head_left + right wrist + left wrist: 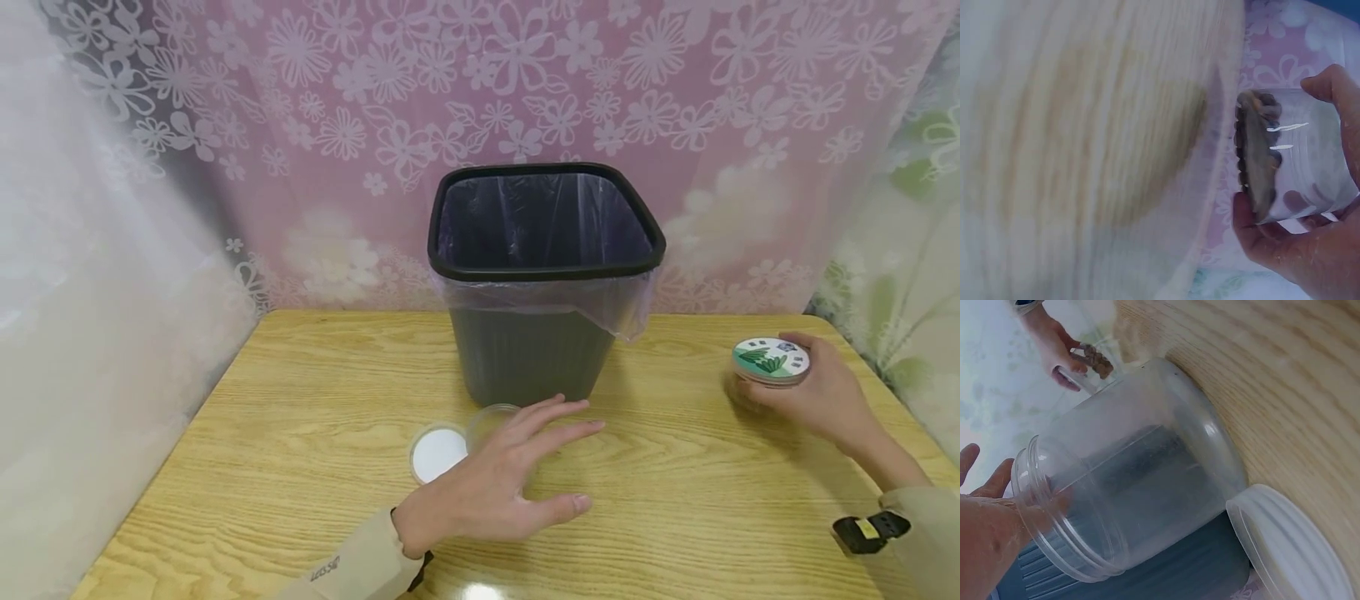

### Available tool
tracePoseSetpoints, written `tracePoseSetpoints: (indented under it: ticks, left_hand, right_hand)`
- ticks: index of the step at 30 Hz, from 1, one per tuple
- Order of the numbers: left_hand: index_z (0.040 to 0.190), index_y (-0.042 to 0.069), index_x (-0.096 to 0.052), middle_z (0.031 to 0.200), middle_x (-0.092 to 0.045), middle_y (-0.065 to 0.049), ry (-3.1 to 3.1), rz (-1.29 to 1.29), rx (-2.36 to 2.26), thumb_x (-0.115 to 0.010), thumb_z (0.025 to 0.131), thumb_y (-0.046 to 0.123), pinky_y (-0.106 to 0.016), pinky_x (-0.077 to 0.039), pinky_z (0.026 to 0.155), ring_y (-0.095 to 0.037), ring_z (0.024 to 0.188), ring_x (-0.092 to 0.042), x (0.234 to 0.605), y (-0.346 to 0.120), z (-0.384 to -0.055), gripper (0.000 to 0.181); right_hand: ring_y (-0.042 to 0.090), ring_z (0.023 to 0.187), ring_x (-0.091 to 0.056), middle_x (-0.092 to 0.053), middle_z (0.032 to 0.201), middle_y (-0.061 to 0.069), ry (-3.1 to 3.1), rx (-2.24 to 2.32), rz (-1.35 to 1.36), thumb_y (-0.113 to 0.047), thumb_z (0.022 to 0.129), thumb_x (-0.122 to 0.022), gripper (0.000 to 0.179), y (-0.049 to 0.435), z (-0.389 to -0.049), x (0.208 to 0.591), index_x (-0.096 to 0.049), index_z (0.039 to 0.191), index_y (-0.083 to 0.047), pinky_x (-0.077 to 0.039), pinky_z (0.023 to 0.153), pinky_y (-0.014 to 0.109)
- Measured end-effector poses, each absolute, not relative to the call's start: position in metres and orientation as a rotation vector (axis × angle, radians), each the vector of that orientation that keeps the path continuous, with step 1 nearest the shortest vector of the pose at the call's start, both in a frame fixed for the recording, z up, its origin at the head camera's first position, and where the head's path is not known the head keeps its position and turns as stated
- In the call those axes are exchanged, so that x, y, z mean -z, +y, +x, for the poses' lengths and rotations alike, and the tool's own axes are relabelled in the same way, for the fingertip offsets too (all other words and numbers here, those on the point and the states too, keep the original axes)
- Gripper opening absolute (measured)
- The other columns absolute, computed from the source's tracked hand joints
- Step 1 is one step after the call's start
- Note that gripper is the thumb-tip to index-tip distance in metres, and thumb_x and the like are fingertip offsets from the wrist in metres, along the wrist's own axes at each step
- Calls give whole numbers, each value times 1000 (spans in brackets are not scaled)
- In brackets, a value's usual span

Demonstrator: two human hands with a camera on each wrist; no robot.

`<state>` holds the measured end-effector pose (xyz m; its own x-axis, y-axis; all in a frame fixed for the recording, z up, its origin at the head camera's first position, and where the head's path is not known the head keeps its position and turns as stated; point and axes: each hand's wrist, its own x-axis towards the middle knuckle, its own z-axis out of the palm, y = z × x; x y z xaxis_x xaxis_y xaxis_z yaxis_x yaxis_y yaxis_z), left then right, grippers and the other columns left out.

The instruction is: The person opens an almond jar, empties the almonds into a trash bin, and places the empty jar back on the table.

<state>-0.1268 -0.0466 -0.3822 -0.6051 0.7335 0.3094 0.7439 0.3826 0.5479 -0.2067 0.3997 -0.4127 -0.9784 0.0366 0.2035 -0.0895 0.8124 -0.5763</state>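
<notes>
My right hand (825,400) grips a clear plastic jar (1310,150) at the table's right side. Its lid (772,358) is printed in white and green, and brown lumpy pieces (1260,156) lie at the bottom of the jar. My left hand (502,483) has its fingers spread over a second clear jar (1129,469), which it partly hides in the head view. That jar stands uncovered, with nothing seen inside. Right beside it lies a round lid (438,455) with a white face, also visible in the left wrist view.
A dark bin (532,358) with a black rim and a thin purple liner bag stands at the back middle of the wooden table (337,392), just behind the uncovered jar. Flowered curtains (345,192) hang behind the table and along its sides.
</notes>
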Motion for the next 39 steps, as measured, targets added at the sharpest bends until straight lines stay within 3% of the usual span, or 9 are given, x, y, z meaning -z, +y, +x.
tracePoseSetpoints:
  ticks: [2,5,8,10,14,18,25,33,39]
  left_hand:
    - [160,39,-29,168,-23,16,-2588,-1383,1054,-59,100,48,-57,-33,122,-16,159,-19,381,-45,-127,67]
    - [159,39,-31,167,-25,15,-2554,-1373,1074,-58,101,46,-55,-32,123,-15,159,-21,380,-42,-128,64]
    - [158,37,-34,166,-29,14,-2519,-1358,1096,-59,101,43,-51,-32,124,-15,157,-24,379,-38,-129,63]
    - [158,33,-37,165,-32,12,-2500,-1353,1107,-60,101,42,-48,-33,124,-14,156,-26,378,-35,-130,62]
    - [157,29,-39,165,-33,12,-2496,-1357,1130,-59,102,41,-45,-36,123,-12,155,-27,378,-31,-130,60]
    - [158,31,-36,165,-31,12,-2504,-1366,1133,-57,104,41,-46,-39,120,-13,155,-29,379,-29,-130,59]
    - [157,33,-37,165,-30,13,-2512,-1368,1177,-57,104,38,-46,-39,120,-13,156,-28,379,-26,-129,57]
    - [156,28,-40,165,-32,8,-2502,-1373,1108,-58,104,37,-43,-40,120,-15,155,-30,379,-20,-131,56]
    - [156,28,-41,165,-33,6,-2489,-1367,993,-59,103,36,-39,-39,121,-17,154,-31,381,-17,-134,56]
  right_hand:
    - [44,107,-49,-41,137,37,-2779,-906,46,-31,81,-88,101,397,-202,411,-28,152,9,-34,66,16]
    - [14,103,-50,-39,140,34,-2748,-970,51,-26,81,-88,102,394,-195,408,-24,155,2,-37,62,10]
    - [-13,94,-40,-38,140,32,-2719,-1047,76,-19,81,-88,100,390,-189,407,-22,155,-7,-42,63,5]
    - [-21,92,-40,-42,137,27,-2700,-1090,99,-15,81,-88,94,386,-185,406,-23,150,-14,-44,66,4]
    - [-20,89,-50,-54,122,-8,-2671,-1137,161,-9,79,-88,84,378,-177,404,-27,135,-24,-48,67,6]
    - [-15,85,-55,-49,110,-39,-2659,-1138,238,-4,76,-88,81,371,-169,402,-31,129,-25,-50,62,13]
    - [-9,88,-56,-50,119,-40,-2655,-1180,335,0,74,-89,84,355,-157,398,-35,131,-31,-47,60,18]
    - [-6,92,-60,-56,124,-37,-2612,-1240,475,10,65,-89,88,338,-150,394,-40,133,-16,-45,74,9]
    - [-3,92,-59,-57,123,-35,-2650,-1198,522,4,65,-92,87,324,-145,387,-41,133,-13,-47,73,15]
